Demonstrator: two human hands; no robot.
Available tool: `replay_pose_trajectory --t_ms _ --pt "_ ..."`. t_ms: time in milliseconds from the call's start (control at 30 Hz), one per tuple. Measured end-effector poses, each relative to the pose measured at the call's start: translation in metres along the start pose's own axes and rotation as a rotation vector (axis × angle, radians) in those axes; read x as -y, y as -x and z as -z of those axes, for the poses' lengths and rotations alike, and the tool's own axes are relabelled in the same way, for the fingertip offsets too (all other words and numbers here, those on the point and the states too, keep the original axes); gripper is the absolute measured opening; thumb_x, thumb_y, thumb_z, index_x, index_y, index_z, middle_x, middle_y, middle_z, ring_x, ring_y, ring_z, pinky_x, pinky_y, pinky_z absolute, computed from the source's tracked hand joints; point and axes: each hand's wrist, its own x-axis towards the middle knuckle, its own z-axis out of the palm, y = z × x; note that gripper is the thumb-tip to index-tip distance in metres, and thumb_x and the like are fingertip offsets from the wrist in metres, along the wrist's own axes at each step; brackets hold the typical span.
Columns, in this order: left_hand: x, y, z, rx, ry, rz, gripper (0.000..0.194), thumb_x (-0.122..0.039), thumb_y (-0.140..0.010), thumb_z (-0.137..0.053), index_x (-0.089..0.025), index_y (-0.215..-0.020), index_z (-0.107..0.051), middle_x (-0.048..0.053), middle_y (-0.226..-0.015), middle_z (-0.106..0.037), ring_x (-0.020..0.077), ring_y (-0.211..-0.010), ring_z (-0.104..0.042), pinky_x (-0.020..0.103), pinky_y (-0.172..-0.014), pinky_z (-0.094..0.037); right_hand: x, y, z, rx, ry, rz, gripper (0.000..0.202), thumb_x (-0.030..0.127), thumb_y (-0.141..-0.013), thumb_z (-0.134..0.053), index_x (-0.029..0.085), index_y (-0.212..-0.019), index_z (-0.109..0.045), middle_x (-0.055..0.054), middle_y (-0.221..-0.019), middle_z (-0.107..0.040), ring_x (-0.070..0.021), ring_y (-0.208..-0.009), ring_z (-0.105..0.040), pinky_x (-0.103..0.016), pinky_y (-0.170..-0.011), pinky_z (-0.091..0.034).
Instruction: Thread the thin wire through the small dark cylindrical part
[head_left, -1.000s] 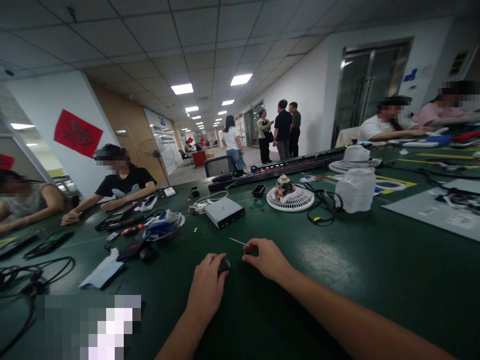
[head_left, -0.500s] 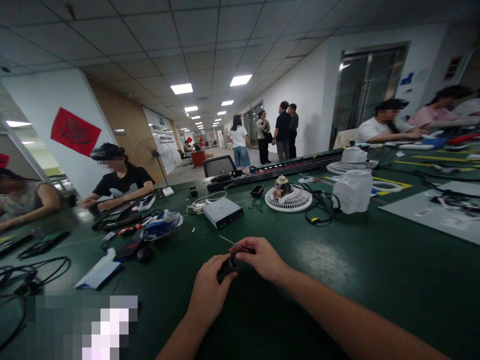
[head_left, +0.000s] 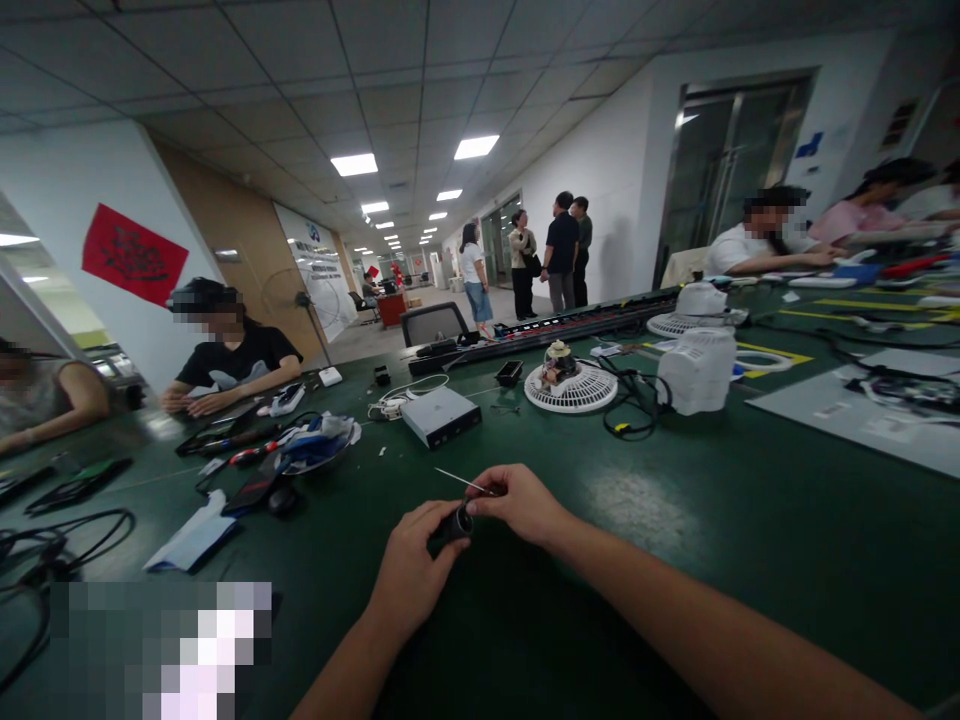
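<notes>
My left hand (head_left: 411,560) is closed round a short black cylindrical part (head_left: 460,524), its round open end turned toward me and to the right. My right hand (head_left: 523,504) pinches a slim screwdriver (head_left: 456,477), whose thin metal shaft sticks out to the upper left, away from the part. Right fingertips meet the upper rim of the black part; whether they grip a small piece there is too dark to tell. Both hands are held close together over the green table (head_left: 540,620).
Beyond my hands lies a grey optical drive (head_left: 441,415), with a white fan grille carrying a motor (head_left: 571,385) to its right. A white plastic housing (head_left: 697,370) and black cable (head_left: 637,415) stand farther right. Tools, a mouse (head_left: 283,499) and cloth clutter the left. Co-workers sit around the table.
The view has shifted slightly, so the objects sit a little higher and farther left. The black part's open end shows more; both hands keep their holds.
</notes>
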Motion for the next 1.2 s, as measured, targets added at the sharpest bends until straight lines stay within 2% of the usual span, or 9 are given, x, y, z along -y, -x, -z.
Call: replay_pose_trajectory --t_ms 100,233,400,667,833,967,1200 --pt "0.005 -0.001 -0.002 -0.002 -0.013 -0.01 0.037 -0.021 -0.079 -0.068 -0.028 -0.115 -0.066 0.002 -0.115 -0.069 0.0219 -0.107 -0.063 0.039 -0.095 -0.049 0.001 -0.001 0.002 0.026 0.022 -0.002 0.019 0.019 -0.064 -0.076 0.013 -0.081 -0.072 0.001 -0.069 -0.066 -0.0132 -0.066 -0.058 -0.026 -0.065 -0.044" --pt "0.009 -0.002 -0.003 -0.061 -0.036 -0.01 0.037 -0.021 -0.079 -0.068 -0.027 -0.115 -0.066 0.003 -0.114 -0.069 0.022 -0.105 -0.064 0.04 -0.094 -0.05 0.002 -0.002 0.005 0.023 0.04 0.034 0.018 0.022 -0.065 -0.076 0.015 -0.081 -0.074 0.001 -0.07 -0.068 -0.0141 -0.068 -0.059 -0.027 -0.067 -0.044" --pt "0.007 0.0 0.0 -0.027 -0.046 -0.068 0.039 -0.022 -0.079 -0.07 -0.03 -0.116 -0.065 0.001 -0.115 -0.07 0.0219 -0.107 -0.063 0.04 -0.094 -0.05 -0.004 0.0 0.0 0.119 -0.001 0.033 0.02 0.026 -0.062 -0.079 0.015 -0.077 -0.073 -0.002 -0.072 -0.07 -0.0164 -0.07 -0.062 -0.029 -0.067 -0.046" --pt "0.007 0.001 0.001 -0.014 -0.087 -0.095 0.037 -0.019 -0.076 -0.072 -0.027 -0.112 -0.068 0.004 -0.111 -0.072 0.0242 -0.105 -0.064 0.043 -0.094 -0.051 -0.011 0.001 -0.001 0.054 0.187 0.041 0.024 0.029 -0.059 -0.083 0.015 -0.072 -0.068 0.002 -0.065 -0.064 -0.0125 -0.061 -0.055 -0.023 -0.054 -0.039" --pt "0.011 0.002 0.0 -0.001 -0.077 -0.088 0.037 -0.019 -0.075 -0.073 -0.029 -0.11 -0.069 0.002 -0.111 -0.072 0.0233 -0.106 -0.064 0.041 -0.094 -0.051 -0.011 0.001 0.002 0.111 0.252 0.083 0.023 0.033 -0.063 -0.082 0.016 -0.072 -0.069 0.002 -0.065 -0.063 -0.012 -0.06 -0.054 -0.023 -0.054 -0.038" --pt "0.013 0.002 -0.001 0.005 -0.079 -0.095 0.039 -0.019 -0.074 -0.075 -0.031 -0.111 -0.068 0.001 -0.11 -0.072 0.0225 -0.105 -0.064 0.04 -0.093 -0.051 -0.011 -0.001 0.004 0.104 0.307 0.108 0.022 0.033 -0.063 -0.082 0.016 -0.072 -0.071 0.003 -0.064 -0.063 -0.012 -0.06 -0.054 -0.023 -0.053 -0.037" --pt "0.012 0.002 -0.001 0.01 -0.085 -0.108 0.04 -0.02 -0.075 -0.074 -0.031 -0.112 -0.068 0.001 -0.112 -0.072 0.0227 -0.106 -0.064 0.04 -0.094 -0.051 -0.011 -0.001 0.007 0.144 0.286 0.119 0.02 0.031 -0.062 -0.082 0.016 -0.071 -0.071 0.003 -0.063 -0.062 -0.0115 -0.06 -0.054 -0.022 -0.054 -0.038"
